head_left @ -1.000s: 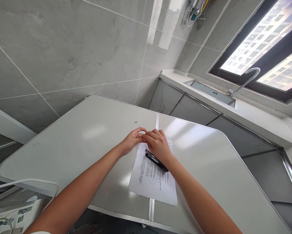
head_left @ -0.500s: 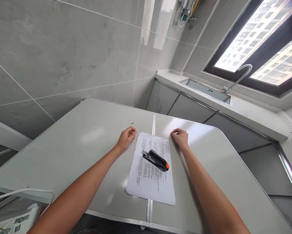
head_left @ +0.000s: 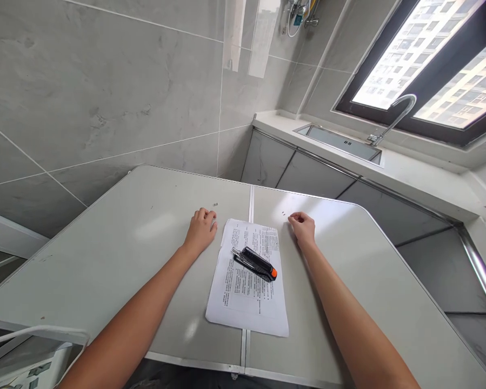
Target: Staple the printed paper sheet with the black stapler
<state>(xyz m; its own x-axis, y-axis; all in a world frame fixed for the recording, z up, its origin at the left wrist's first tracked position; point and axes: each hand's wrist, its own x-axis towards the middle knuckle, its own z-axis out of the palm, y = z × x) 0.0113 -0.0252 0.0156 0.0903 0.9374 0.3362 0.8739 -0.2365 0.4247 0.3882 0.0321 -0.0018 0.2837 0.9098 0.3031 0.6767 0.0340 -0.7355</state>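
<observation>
A black stapler (head_left: 254,264) with an orange end lies slantwise on printed paper sheets (head_left: 226,316), which rest across the table's middle seam. To the left of the paper, my left hand (head_left: 201,228) sits on the table, holding nothing, thumb apart from loosely bent fingers. A few tiny metallic bits (head_left: 215,204), perhaps staples, lie just beyond its fingertips. On the right of the paper, my right hand (head_left: 303,227) is curled, thumb and index finger together; anything between them is too small to make out. Tiny dark bits (head_left: 283,213) lie beside its fingertips.
The pale folding table (head_left: 105,259) has a metal seam (head_left: 251,202). Grey tiled wall (head_left: 125,81) rises behind it. A counter with a sink (head_left: 344,145) and a tap (head_left: 397,119) runs along the right under the window. A white cable (head_left: 35,330) crosses the lower left.
My left hand has turned and its fingers have loosened. My right hand has shifted slightly right, and tiny bits now show beside its fingertips. The view has moved a little.
</observation>
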